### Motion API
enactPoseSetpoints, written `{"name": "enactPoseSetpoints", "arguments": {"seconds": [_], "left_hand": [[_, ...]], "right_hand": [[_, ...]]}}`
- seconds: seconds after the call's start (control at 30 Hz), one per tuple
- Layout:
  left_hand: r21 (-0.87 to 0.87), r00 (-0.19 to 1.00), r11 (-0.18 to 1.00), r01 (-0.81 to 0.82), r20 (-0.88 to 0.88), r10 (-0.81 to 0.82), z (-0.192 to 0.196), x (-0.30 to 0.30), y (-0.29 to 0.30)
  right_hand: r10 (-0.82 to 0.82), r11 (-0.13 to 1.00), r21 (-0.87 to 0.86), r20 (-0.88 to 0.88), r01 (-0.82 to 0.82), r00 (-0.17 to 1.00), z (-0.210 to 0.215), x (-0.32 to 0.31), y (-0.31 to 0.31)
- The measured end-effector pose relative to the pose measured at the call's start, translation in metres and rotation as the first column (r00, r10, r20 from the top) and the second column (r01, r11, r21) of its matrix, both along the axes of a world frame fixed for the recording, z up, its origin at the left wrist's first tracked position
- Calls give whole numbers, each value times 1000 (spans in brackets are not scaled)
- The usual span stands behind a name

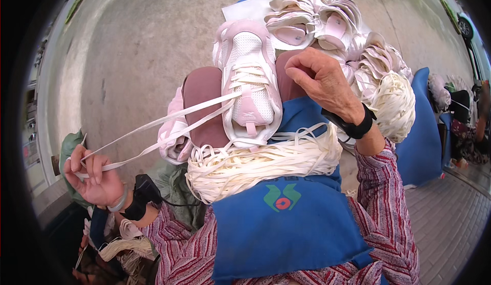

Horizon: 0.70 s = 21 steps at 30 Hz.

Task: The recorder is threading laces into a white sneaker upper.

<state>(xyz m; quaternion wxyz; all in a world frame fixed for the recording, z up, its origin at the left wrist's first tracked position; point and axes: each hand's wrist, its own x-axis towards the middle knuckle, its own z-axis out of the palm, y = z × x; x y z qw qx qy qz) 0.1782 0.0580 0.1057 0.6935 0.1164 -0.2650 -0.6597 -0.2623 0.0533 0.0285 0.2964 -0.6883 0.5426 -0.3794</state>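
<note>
Left hand (97, 180) grasps two tails of white lace (212, 102), stretched out leftward. Right hand (325, 83) raised beside shoe upper (249, 49), fingers curled; cannot tell if anything pinched. Upper lies between knees, toe pointing away: white mesh, pale pink trim, lace crisscrossed. Cream lace bundle (266, 162) on lap.

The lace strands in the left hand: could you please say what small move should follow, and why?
Perhaps bring the right hand to the lace strands: both run from the shoe to the left hand, while no lace shows in the right.
</note>
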Motion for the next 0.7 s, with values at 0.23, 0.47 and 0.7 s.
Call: {"name": "enactPoseSetpoints", "arguments": {"seconds": [0.23,0.47,0.7], "left_hand": [[-106,992,987,-124,15,126,18,11,14],[-134,960,986,-98,247,129,23,13,27],[-468,980,862,197,125,-157,46,-10,56]], "right_hand": [[132,985,90,161,-147,978,-7,16,0],[177,979,-66,-184,-192,967,-9,44,-3],[192,972,-121,-100,-203,976,19,48,-22]]}}
